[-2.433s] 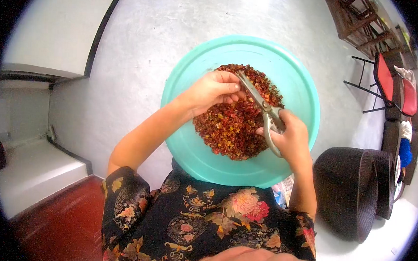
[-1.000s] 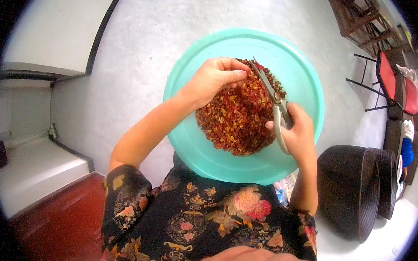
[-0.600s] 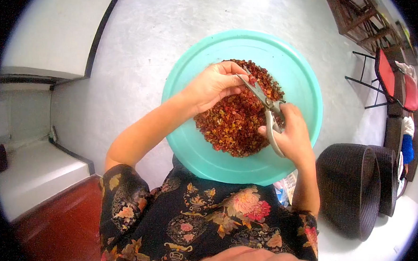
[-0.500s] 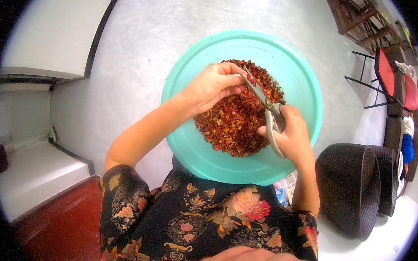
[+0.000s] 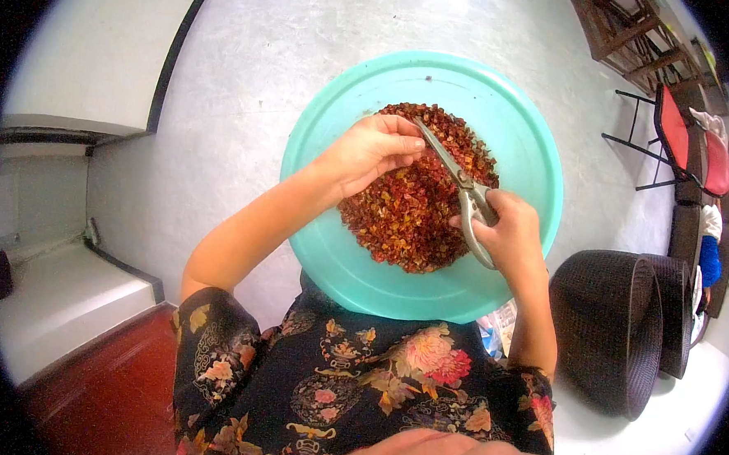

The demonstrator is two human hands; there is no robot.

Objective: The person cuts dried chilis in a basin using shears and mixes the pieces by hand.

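My right hand (image 5: 508,231) is wrapped round the grey handles of a pair of scissors (image 5: 452,164). Their blades look nearly closed and point up and left, with the tips at the fingers of my left hand (image 5: 377,152). The left thumb and fingers are pinched together; anything between them is too small or hidden to make out. Both hands are over a wide turquoise basin (image 5: 321,262). In it lies a heap of small cut red and brown pieces (image 5: 414,218), which look like dried chillies.
Dark woven baskets (image 5: 602,331) stand on the pale floor (image 5: 257,82) to the right. Further back are a red folding chair (image 5: 671,128) and a wooden rack (image 5: 630,35). A white ledge (image 5: 81,295) is on the left. Printed plastic (image 5: 498,329) shows under the basin's edge.
The scissor blades have come closer together, and their tips have shifted slightly left. The red piece seen between the blades is no longer visible. My left fingers have shifted a little.
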